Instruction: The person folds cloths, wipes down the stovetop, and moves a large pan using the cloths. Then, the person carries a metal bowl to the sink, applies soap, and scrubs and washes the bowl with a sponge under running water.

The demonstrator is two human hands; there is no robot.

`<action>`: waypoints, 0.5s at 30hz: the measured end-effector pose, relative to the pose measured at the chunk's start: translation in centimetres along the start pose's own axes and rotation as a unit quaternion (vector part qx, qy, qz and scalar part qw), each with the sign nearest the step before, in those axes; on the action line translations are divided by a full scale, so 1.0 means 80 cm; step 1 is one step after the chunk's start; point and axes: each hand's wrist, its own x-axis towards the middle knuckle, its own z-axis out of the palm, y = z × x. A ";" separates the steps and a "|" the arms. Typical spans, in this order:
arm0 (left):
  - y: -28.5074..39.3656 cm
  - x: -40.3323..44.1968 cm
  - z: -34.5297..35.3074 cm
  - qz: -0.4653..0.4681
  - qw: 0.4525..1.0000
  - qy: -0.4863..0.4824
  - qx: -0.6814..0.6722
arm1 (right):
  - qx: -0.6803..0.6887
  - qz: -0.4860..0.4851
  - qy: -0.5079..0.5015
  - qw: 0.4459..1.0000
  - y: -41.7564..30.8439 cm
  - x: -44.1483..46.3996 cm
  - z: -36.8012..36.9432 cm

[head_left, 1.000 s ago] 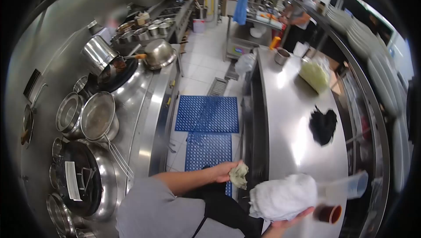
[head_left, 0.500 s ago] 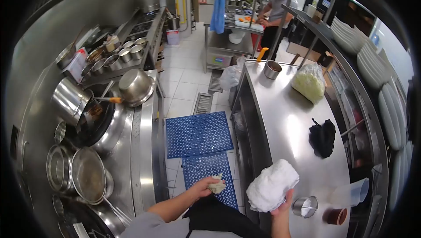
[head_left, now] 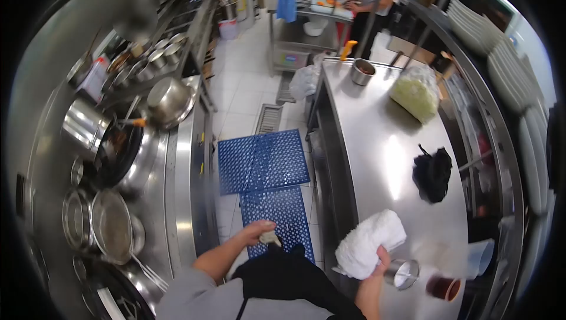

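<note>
My left hand (head_left: 259, 232) is closed round a small crumpled pale cloth (head_left: 270, 238), low in front of the black apron. A bulky folded white towel (head_left: 370, 244) is in my right hand (head_left: 379, 262), over the edge of the steel counter (head_left: 377, 172). Just right of that hand stands a small metal pot (head_left: 403, 273), with a brown cup (head_left: 443, 288) and a translucent plastic container (head_left: 479, 259) beyond it. A black cloth bundle (head_left: 433, 174) lies farther up the counter.
A bag of pale green food (head_left: 416, 95) and a metal pot (head_left: 362, 72) are at the counter's far end. Woks and a strainer (head_left: 112, 226) line the left stove. Blue mats (head_left: 263, 161) cover the aisle floor. A person (head_left: 372, 2) stands at the back, near orange food.
The view has swung and tilted. My left hand has drawn in toward the apron with the pale cloth. My right hand's grip now shows on the towel's near right side.
</note>
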 end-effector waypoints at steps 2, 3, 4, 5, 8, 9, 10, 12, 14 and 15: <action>0.023 -0.031 0.011 0.047 0.996 0.076 -0.022 | 0.033 0.044 -0.042 0.998 0.008 0.036 0.013; 0.026 -0.046 0.014 0.061 0.994 0.085 -0.014 | 0.052 0.072 -0.062 0.994 0.019 0.052 0.026; 0.039 -0.056 0.010 0.077 0.993 0.093 0.002 | 0.081 0.104 -0.122 0.984 0.027 0.067 0.044; 0.053 -0.062 0.002 0.090 0.991 0.098 0.025 | 0.078 0.122 -0.132 0.981 0.038 0.086 0.054; 0.080 -0.061 -0.019 0.107 0.981 0.151 -0.056 | 0.051 0.151 -0.155 0.975 0.058 0.137 0.076; 0.094 -0.061 -0.019 0.110 0.976 0.163 -0.097 | 0.034 0.159 -0.166 0.973 0.065 0.157 0.085; 0.111 -0.063 -0.018 0.138 0.973 0.154 -0.106 | 0.017 0.166 -0.178 0.970 0.075 0.181 0.096; 0.152 -0.062 -0.022 0.159 0.970 0.129 -0.133 | 0.025 0.215 -0.231 0.948 0.096 0.239 0.123; 0.188 -0.042 -0.047 0.175 0.971 0.108 -0.123 | 0.017 0.259 -0.252 0.932 0.121 0.291 0.156; 0.209 -0.030 -0.062 0.164 0.974 0.116 -0.100 | 0.007 0.278 -0.251 0.927 0.135 0.314 0.183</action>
